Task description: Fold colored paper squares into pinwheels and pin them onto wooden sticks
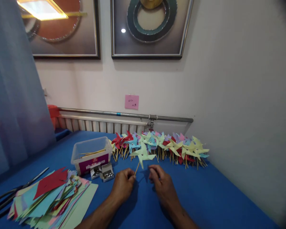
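Head view: we're pinching the stick of a pale green pinwheel (pixel 142 154) in our closed left hand (pixel 123 184), stick slanting up-right toward the pinwheel row (pixel 162 147); our right hand (pixel 162 182), loosely curled and empty, is hovering just beside.

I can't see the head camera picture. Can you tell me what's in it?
The left hand holds a pale green paper pinwheel by its wooden stick over a blue table, with the right hand close beside it. Behind stands a row of finished pinwheels; to the left lie a clear plastic box, stacked colored paper and scissors.
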Motion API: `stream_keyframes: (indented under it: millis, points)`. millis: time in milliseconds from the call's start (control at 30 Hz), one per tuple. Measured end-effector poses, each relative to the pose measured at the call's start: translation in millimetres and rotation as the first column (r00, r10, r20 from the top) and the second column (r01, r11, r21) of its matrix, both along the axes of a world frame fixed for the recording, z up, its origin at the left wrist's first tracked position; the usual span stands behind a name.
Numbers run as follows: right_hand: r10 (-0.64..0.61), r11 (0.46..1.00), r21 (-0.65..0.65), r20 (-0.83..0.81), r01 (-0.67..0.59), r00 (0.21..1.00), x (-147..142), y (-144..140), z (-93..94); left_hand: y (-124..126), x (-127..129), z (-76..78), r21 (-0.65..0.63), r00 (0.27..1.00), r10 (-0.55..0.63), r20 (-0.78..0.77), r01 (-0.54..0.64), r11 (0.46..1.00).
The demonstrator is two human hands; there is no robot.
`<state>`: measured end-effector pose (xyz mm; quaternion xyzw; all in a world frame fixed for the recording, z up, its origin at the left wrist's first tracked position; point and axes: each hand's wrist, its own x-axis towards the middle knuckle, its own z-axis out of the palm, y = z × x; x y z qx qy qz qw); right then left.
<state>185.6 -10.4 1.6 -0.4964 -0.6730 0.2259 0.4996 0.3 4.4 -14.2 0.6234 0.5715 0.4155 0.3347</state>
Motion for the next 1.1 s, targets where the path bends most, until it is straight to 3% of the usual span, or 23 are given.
stream_keyframes:
  millis: [67, 133, 333, 467, 533, 667, 800, 967, 1100]
  points:
    - [-0.174, 0.98, 0.083, -0.074, 0.18, 0.982, 6.5, 5.8, -0.2, -0.9, 0.7, 0.2, -0.003, 1.0, -0.008, -0.022, 0.008, 1.0]
    - [-0.239, 0.951, 0.175, -0.097, 0.253, 0.966, 13.6, 11.7, -0.2, -2.2, 1.5, -0.3, 0.0, 0.998, -0.027, -0.05, 0.027, 1.0]
    - [-0.138, 0.959, 0.258, 0.05, 0.121, 0.989, 13.5, 8.5, 3.4, -4.3, 2.5, -2.8, -0.001, 0.997, -0.046, -0.062, 0.046, 0.999]
    - [0.051, 0.98, 0.184, 0.164, -0.081, 0.985, 2.3, -2.6, 6.8, -1.9, 1.3, -3.6, 0.019, 0.998, -0.035, -0.046, 0.036, 0.999]
    - [0.099, 0.987, 0.107, 0.178, -0.12, 0.979, -0.5, -4.4, 6.4, -0.8, 0.8, -3.5, 0.022, 0.999, -0.033, -0.028, 0.034, 0.999]
    - [-0.044, 0.999, 0.01, 0.006, 0.044, 0.999, 4.1, 3.4, 0.5, -1.4, 1.3, -1.1, -0.014, 0.999, -0.031, 0.01, 0.031, 0.999]
    - [-0.186, 0.978, 0.063, -0.173, 0.199, 0.967, 14.4, 15.3, -5.5, -4.8, 2.6, 1.5, -0.024, 0.999, -0.046, -0.014, 0.046, 0.999]
    - [-0.136, 0.978, 0.146, -0.113, 0.152, 0.984, 16.0, 12.1, -0.4, -4.1, 2.9, -0.7, -0.021, 0.998, -0.061, -0.019, 0.06, 0.998]
    - [-0.055, 0.993, 0.103, -0.04, 0.059, 0.998, 9.3, 2.8, 8.2, 0.0, 1.0, -2.3, -0.015, 0.999, -0.033, 0.025, 0.034, 0.999]
